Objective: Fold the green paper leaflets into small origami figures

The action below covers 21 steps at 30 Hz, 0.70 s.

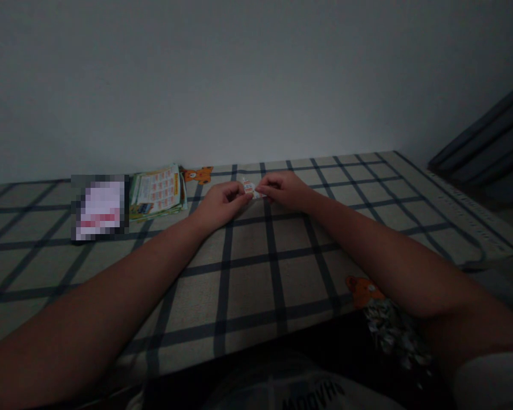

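**Small printed paper piece (248, 187) held between two hands at the centre of the frame**

The piece is white with orange-red print, little and irregular in outline, its edges partly hidden by fingers. It sits just above the middle of the frame, over the checked cloth (248, 285). The left hand (224, 204) pinches its left side, thumb and forefinger closed to a narrow grip; the right hand (282, 189) meets it from the other side, fingertips drawn together at its lower right edge.

Its print is too small to read. At left of centre, the stack of printed sheets (158, 191) shows rows of red-orange figures on white, green borders and a yellow patch, likewise illegible. Farther left, a pink-and-white item (102, 202) is masked by pixelation. Dark capitals on the shirt (256, 393), at the bottom edge, look like "MOOVH", the rest unclear. Crumpled scraps (395, 333) lie at lower right.
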Tool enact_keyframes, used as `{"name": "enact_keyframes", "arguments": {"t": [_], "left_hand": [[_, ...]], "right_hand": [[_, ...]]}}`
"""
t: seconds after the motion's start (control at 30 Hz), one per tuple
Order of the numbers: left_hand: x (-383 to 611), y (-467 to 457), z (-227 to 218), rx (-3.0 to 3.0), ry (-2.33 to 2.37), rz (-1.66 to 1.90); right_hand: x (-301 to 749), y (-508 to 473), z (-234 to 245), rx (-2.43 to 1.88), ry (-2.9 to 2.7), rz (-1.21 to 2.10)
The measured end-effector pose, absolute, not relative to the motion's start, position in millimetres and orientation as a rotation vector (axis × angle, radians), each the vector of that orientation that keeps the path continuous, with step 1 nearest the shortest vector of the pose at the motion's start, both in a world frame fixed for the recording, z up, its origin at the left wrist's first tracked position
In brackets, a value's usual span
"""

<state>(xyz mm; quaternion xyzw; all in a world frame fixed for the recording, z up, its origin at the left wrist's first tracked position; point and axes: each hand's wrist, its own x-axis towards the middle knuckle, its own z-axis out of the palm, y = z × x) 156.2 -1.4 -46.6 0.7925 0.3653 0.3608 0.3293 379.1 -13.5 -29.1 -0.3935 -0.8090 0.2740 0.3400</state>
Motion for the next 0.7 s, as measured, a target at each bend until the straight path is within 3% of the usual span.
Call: {"name": "enact_keyframes", "arguments": {"t": [0.7], "left_hand": [[153.6,-4.7,-47.1,1.91,0.87,0.864]], "right_hand": [[381.0,-14.1,-29.1,-0.98,-2.15,0.743]]}}
